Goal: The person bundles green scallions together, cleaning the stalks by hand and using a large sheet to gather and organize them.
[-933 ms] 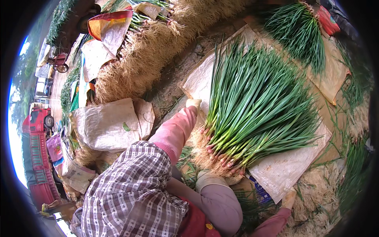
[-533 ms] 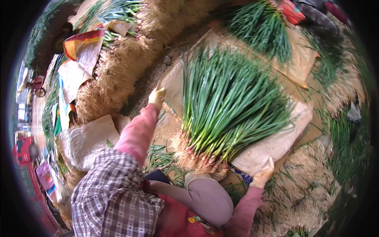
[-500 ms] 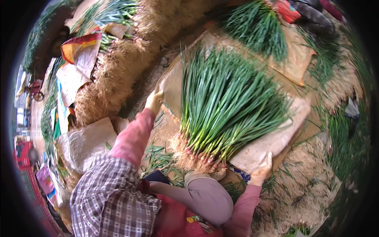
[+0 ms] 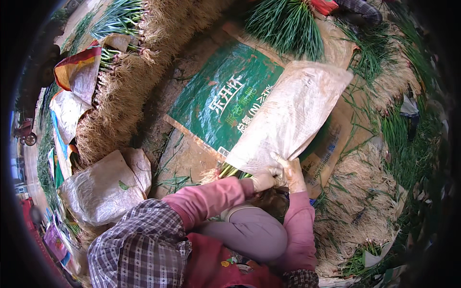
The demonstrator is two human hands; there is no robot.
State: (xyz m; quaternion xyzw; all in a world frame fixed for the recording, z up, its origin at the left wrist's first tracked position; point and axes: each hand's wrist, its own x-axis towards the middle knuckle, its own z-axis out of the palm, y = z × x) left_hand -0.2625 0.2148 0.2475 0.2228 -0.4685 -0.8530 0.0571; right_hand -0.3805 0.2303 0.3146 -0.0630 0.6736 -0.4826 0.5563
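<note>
A woven plastic sack sheet is folded over a bundle of spring onions (image 4: 227, 171) in front of me; only some pale stems and straw-coloured roots stick out at its near left end. Its whitish side (image 4: 293, 108) lies over the bundle as a long roll slanting away to the right. My left hand (image 4: 265, 180), in a pale glove, is closed on the near edge of the roll. Beside it, my right hand (image 4: 291, 174) grips the same edge, its thumb on top. The leaves are hidden inside. Flat beyond the roll is a green printed sheet (image 4: 192, 101).
A long stack of spring onions with roots outward (image 4: 120, 96) runs along the left. A folded whitish sack (image 4: 103, 189) lies at near left. Loose leafy onions (image 4: 288, 29) are at the back, near another person's sleeve (image 4: 362, 9). Root-covered heaps (image 4: 357, 211) line the right.
The spread sheet has been folded over the onions, which now are mostly covered. My left hand has come from the far left edge to beside my right hand, which moved left and up.
</note>
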